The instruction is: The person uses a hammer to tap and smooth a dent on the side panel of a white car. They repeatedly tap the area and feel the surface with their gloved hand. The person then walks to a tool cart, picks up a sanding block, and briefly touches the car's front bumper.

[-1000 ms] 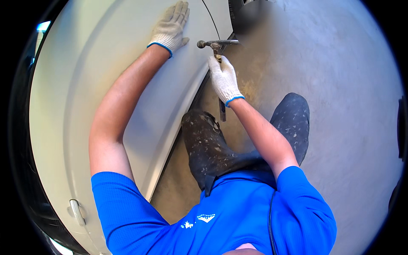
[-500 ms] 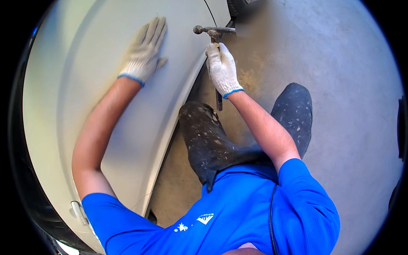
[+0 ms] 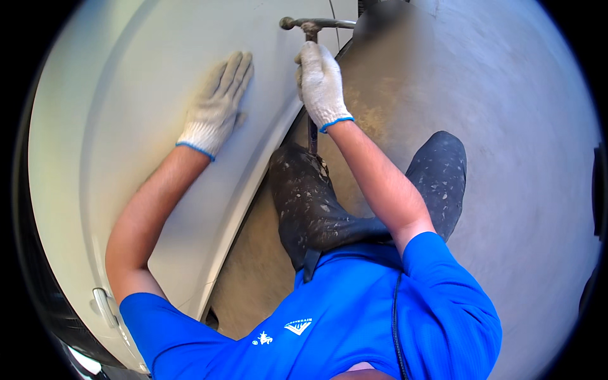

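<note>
My left hand (image 3: 216, 101), in a white knit glove with a blue cuff, lies flat on a pale car door panel (image 3: 145, 76). Its fingers are stretched out and point away from me. In a matching glove, my right hand (image 3: 321, 82) is wrapped round the handle of a hammer (image 3: 329, 23). The hammer has a rounded knob at the left end of its head. Its head stands beyond my fist, near the panel's edge, and its handle end comes out below the fist, by my left knee. Whether the head touches the panel I cannot tell.
A door handle (image 3: 104, 308) sits at the lower left of the car. My bent left knee (image 3: 297, 183), in dark stained trousers, is close to the door's lower edge. Grey floor (image 3: 506, 177) stretches to the right. A blurred dark round shape (image 3: 380, 28) is at the top.
The hammer and my right hand have moved up and left, toward the panel. My left hand shows a little lower in the picture, still flat. The whole view has shifted slightly.
</note>
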Demonstrator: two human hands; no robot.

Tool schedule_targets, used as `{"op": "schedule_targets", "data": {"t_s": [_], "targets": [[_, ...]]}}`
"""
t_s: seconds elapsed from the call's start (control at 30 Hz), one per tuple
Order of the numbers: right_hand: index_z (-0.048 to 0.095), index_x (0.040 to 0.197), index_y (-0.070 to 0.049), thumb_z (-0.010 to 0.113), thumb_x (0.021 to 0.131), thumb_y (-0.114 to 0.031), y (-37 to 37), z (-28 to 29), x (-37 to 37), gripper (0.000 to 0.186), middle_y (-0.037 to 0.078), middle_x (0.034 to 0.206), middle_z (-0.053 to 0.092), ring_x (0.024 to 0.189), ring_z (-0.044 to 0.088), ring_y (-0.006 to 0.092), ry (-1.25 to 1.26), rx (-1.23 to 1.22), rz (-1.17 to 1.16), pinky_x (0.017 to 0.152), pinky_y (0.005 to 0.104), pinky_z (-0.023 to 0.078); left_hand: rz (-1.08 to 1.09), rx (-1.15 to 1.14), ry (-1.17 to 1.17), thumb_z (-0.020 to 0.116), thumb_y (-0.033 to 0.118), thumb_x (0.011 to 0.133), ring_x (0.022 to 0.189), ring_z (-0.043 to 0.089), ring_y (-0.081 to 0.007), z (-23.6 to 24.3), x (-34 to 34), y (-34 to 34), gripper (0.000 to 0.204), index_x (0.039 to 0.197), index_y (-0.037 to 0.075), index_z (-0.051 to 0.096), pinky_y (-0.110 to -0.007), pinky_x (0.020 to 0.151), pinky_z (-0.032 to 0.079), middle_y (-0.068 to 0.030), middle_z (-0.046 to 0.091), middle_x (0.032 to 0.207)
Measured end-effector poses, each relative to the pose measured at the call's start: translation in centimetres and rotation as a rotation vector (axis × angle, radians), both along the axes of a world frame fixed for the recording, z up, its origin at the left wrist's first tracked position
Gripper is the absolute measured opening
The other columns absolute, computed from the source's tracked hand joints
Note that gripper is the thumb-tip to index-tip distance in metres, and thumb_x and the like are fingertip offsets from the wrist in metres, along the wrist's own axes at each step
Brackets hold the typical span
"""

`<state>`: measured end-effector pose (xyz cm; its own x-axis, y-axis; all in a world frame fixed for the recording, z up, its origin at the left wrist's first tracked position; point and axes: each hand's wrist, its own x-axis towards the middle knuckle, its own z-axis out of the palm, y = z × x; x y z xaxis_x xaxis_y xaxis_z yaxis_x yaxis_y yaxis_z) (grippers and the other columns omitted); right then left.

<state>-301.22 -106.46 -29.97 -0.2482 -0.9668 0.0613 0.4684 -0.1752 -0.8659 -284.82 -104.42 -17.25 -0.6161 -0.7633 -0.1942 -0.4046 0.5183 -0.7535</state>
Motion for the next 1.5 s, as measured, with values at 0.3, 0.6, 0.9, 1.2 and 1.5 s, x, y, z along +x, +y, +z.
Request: {"op": "schedule_targets", "data": {"t_s": [0.3,0.6,0.9,1.2,1.5], "targets": [[0.048,0.086,-0.011,0.044,0.103,-0.049,-1.7,-1.6,4.9,0.042,-0.004,0.056,0.039,0.041,0.034,0.0088,-0.281,0.127,-0.091,0.038,0.0276,0.029,0.048,0.154,0.251,0.073,0.023,0.078,0.14,0.04,-0.0264,2.9,4.4,8.4,0.057,0.13,0.005,0.057,-0.043,0.117,0.032,-0.0104,0.049,0.147],[0.048,0.085,-0.011,0.047,0.103,-0.049,-0.9,1.2,3.6,0.042,-0.004,0.057,0.039,0.043,0.037,0.0083,-0.298,0.079,-0.159,0.039,0.0275,0.032,-0.036,0.083,0.343,0.072,0.018,0.078,0.133,0.049,-0.0286,2.6,5.8,9.6,0.046,0.122,0.007,0.062,-0.045,0.114,0.037,-0.0106,0.057,0.137],[0.046,0.089,-0.011,0.047,0.103,-0.049,0.6,3.3,2.3,0.041,-0.004,0.058,0.039,0.044,0.037,0.0093,-0.474,0.102,-0.144,0.039,0.0277,0.031,0.264,0.699,0.686,0.067,0.028,0.085,0.062,0.059,-0.0333,-6.3,6.4,17.3,0.027,0.065,0.01,0.063,-0.047,0.061,0.048,-0.013,0.059,0.063],[0.047,0.085,-0.012,0.047,0.103,-0.047,-0.1,2.6,2.0,0.039,-0.001,0.056,0.041,0.041,0.035,0.011,-0.582,0.003,-0.296,0.038,0.0308,0.03,0.305,0.726,1.155,0.07,0.026,0.071,0.052,0.055,-0.0327,-19.3,6.7,29.2,0.032,0.051,0.012,0.049,-0.046,0.052,0.041,-0.0118,0.053,0.053],[0.051,0.081,-0.013,0.048,0.102,-0.047,-2.4,1.2,3.9,0.04,-0.002,0.055,0.042,0.037,0.036,0.0133,-0.224,-0.064,-0.188,0.035,0.0308,0.03,0.138,0.58,1.249,0.075,0.02,0.066,0.047,0.05,-0.0269,-21.2,7.1,29.5,0.035,0.048,0.014,0.046,-0.041,0.049,0.036,-0.0065,0.048,0.049]]}}
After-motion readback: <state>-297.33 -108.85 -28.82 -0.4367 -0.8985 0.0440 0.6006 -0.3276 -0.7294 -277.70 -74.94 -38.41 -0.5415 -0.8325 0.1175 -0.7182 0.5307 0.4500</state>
